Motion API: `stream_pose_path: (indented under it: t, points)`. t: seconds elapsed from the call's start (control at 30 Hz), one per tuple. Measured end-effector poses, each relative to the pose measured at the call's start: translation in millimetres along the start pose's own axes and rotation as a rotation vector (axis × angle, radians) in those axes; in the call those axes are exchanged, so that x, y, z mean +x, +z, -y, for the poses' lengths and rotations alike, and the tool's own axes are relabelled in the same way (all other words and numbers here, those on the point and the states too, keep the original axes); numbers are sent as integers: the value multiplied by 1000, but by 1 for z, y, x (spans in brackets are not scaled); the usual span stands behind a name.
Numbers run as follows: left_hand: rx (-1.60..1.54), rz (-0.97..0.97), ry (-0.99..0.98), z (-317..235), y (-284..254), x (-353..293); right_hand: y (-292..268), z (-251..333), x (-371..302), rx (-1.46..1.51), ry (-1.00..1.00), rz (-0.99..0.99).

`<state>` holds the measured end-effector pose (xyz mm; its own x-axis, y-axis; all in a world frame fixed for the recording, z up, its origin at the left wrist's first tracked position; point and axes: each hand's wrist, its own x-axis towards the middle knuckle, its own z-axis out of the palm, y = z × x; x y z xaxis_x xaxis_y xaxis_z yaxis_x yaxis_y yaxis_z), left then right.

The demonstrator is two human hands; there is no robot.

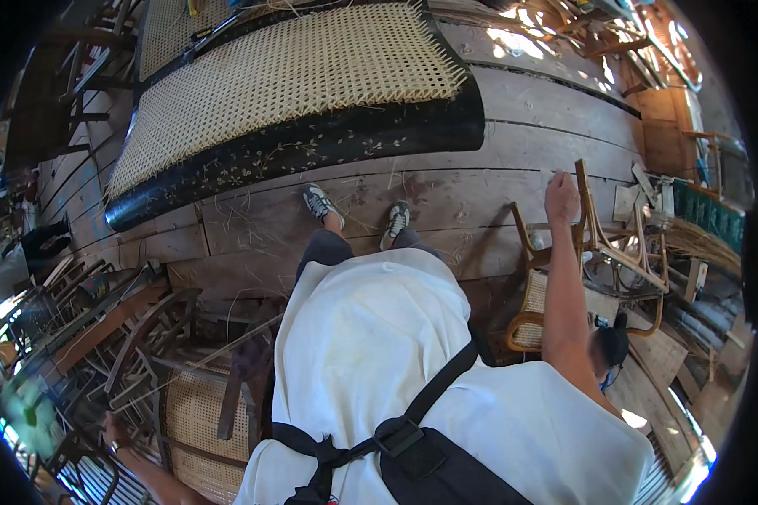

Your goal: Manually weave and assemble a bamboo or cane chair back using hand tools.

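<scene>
My left hand (116, 431) reaches out at the lower left, among wooden chair frames. A long thin pale strip (202, 364) runs close to its fingers; I cannot tell if they grip it. My right arm stretches forward on the right, and my right hand (562, 200) is closed, its fingers curled out of sight. That hand is beside a brown bentwood chair frame (592, 206), and what it holds, if anything, is hidden. Before my feet lies a large black curved panel (328, 145) with painted vines, covered by woven cane webbing (303, 67).
A tool with a dark handle (206, 35) lies on the panel. A cane-seated chair (206, 412) and more chair frames are stacked at the left. A person in a dark cap (611, 343) is low at the right, near loose boards (659, 349). Cane scraps litter the plank floor (265, 231).
</scene>
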<state>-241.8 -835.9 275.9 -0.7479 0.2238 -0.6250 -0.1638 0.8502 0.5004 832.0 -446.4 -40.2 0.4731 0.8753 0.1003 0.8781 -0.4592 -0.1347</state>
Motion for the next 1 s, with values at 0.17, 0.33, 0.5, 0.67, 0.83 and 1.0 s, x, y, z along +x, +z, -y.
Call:
stream_pose_path:
  t: [0.17,0.33,0.5,0.67,0.83,1.0]
  points:
    - [1056,-617,373,-79,194,-19,-33,20,-31,332,73,184]
    - [649,418,833,-120,537,-142,-32,78,-77,814,205,274]
    - [548,1169,1047,-104,755,-274,-41,115,-108,1056,273,310]
    - [232,1645,820,-61,835,-286,-79,124,-126,1225,402,442]
    - [577,1687,750,-83,795,-295,-68,103,-129,846,130,92]
    - [542,1570,647,-101,697,-277,-33,64,-97,619,80,28]
